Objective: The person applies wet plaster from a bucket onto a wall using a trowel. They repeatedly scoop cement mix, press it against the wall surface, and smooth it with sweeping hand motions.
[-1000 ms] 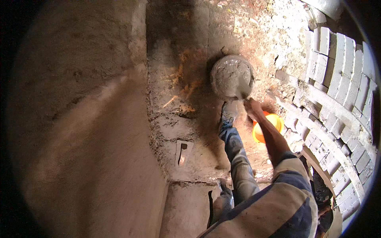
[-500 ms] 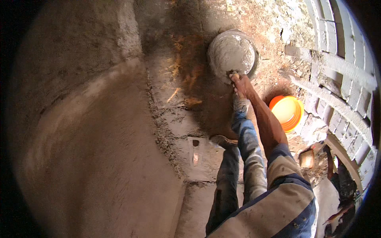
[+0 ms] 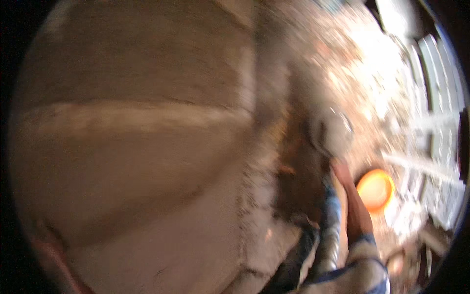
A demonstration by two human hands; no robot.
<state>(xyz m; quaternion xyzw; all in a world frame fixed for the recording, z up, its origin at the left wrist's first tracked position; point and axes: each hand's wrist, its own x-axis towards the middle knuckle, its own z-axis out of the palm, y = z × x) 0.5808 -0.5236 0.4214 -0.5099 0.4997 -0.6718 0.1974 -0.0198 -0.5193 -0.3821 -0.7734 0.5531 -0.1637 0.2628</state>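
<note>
The frame is heavily blurred. My right hand (image 3: pixel 339 169) is at the lower edge of a round pan of wet grey mortar (image 3: pixel 332 128); its fingers and anything in them are smeared. My left hand (image 3: pixel 49 243) appears as a blurred reddish shape at the lower left rim, over the rough plastered wall (image 3: pixel 147 166), its fingers unreadable. An orange plastic basin (image 3: pixel 376 188) sits to the right of my right forearm. My blue-trousered leg stretches beneath that arm.
Stacked pale blocks (image 3: pixel 433 83) line the right side, crossed by long pale strips. Rubble lies on the sunlit ground (image 3: pixel 367 73) beyond the pan. The plastered wall fills much of the left, with a ledge running across it.
The view has swung, so pan, basin and right arm appear farther right, with more wall showing. My left arm has entered at lower left. The trowel handle seen earlier is lost in blur.
</note>
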